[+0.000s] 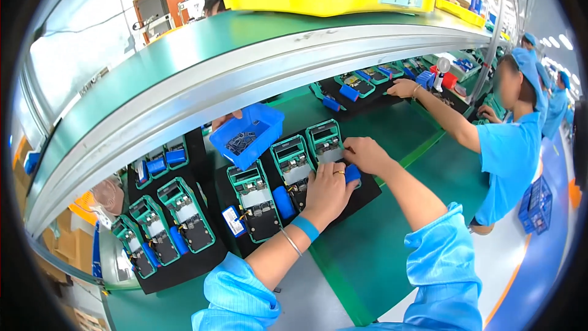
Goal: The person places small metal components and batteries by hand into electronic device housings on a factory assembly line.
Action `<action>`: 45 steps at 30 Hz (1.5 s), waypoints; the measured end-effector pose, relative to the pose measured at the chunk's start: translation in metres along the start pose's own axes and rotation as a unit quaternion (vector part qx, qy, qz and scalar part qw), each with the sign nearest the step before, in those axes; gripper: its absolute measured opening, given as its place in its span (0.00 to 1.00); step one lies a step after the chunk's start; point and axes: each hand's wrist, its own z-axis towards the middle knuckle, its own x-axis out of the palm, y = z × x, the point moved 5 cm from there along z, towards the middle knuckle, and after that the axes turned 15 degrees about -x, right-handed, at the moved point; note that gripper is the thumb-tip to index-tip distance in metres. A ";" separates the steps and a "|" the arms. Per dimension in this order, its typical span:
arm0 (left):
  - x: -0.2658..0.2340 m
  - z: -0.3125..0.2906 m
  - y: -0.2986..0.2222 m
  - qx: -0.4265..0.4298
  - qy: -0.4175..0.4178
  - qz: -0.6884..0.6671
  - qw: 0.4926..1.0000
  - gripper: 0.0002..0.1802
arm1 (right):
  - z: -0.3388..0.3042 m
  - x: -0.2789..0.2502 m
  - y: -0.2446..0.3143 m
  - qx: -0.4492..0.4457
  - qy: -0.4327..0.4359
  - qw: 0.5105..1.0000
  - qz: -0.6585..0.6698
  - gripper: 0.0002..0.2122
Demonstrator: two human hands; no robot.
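Nearest to us are our own light blue, rumpled fabric sleeves (242, 294), with our forearms reaching over the green-topped counter (422, 190). Our left hand (327, 191) bends over the lower part of a teal-framed, rectangular device housing (325, 132), its thumb by a blue, block-shaped pack (353, 173); we cannot tell whether it grips that pack. Our right hand (366, 156) is drawn in narrow at the housing's upper right edge, but whatever its fingertips may pinch is hidden.

The housing lies at the right end of a black mat (369, 195), beside two similar open teal housings (253, 199). A blue pack with a white label (233, 220) lies left of the leftmost one, and another blue pack (283, 202) lies between the two.

We judge the work to be partway: boards and dark trays are in place, yet every housing on this mat lies open, so closing up seems left to do. Three more open housings (186, 214) on the left look much alike. Behind ours, a blue plastic bin (263, 121) holds small dark frames (241, 142), a co-worker's fingers at its far side.
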 end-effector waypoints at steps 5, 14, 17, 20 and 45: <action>-0.018 0.025 0.023 -0.135 -0.011 -0.034 0.990 0.28 | -0.008 -0.012 -0.027 0.050 0.068 0.993 -0.084 0.08; -0.055 -0.015 0.026 -0.054 0.004 -0.023 0.998 0.30 | -0.012 0.011 -0.013 0.089 0.002 0.996 -0.017 0.09; -0.109 -0.061 0.049 -0.101 -0.028 -0.057 0.993 0.32 | -0.029 0.006 -0.016 0.074 -0.149 0.986 0.019 0.14; -0.140 -0.109 0.096 -0.216 -0.061 -0.059 0.973 0.40 | -0.058 0.020 -0.047 0.204 -0.126 0.965 0.105 0.19; -0.005 -0.206 -0.044 -0.383 0.367 -0.491 0.691 0.39 | -0.309 -0.104 -0.103 0.338 -0.155 0.927 0.035 0.15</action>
